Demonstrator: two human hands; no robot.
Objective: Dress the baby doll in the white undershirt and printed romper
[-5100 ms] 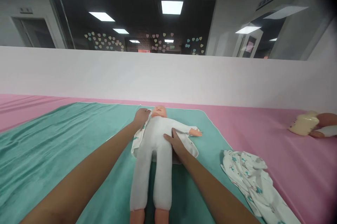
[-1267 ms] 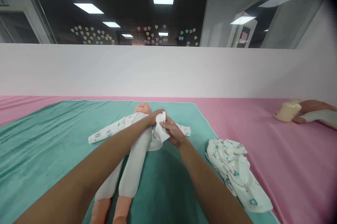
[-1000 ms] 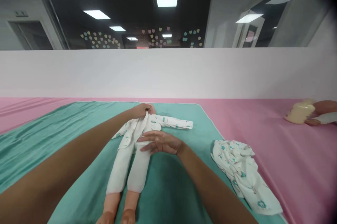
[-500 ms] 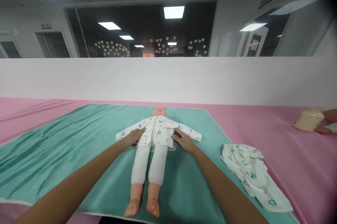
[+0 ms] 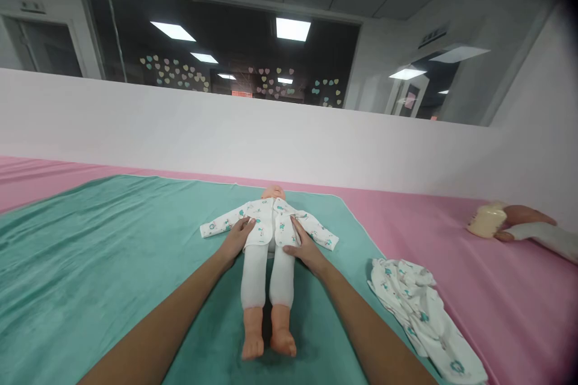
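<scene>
A baby doll [image 5: 255, 276] lies on its back, feet toward me, in a white long-sleeved printed jacket [image 5: 261, 228] and white leg coverings. Its arms stretch out to both sides. My left hand [image 5: 237, 239] grips the doll's side at the waist, its fingertips on the jacket. Against the opposite side, my right hand [image 5: 308, 247] is closed around the waist, with the thumb over the top of the thigh. The undersides of both grips are hidden.
Beneath the doll is a green cloth [image 5: 135, 264] over a pink sheet [image 5: 519, 288]. Crumpled printed baby clothing [image 5: 422, 316] lies at right. Farther right is a pale yellow bottle [image 5: 487, 220] beside a skin-toned, white-covered shape I cannot identify. A white wall [image 5: 226, 135] stands behind.
The doll has turned slightly between my hands; its legs and feet have swung right and now point straighter toward me. My right thumb has come over its thigh. The camera view has tilted.
</scene>
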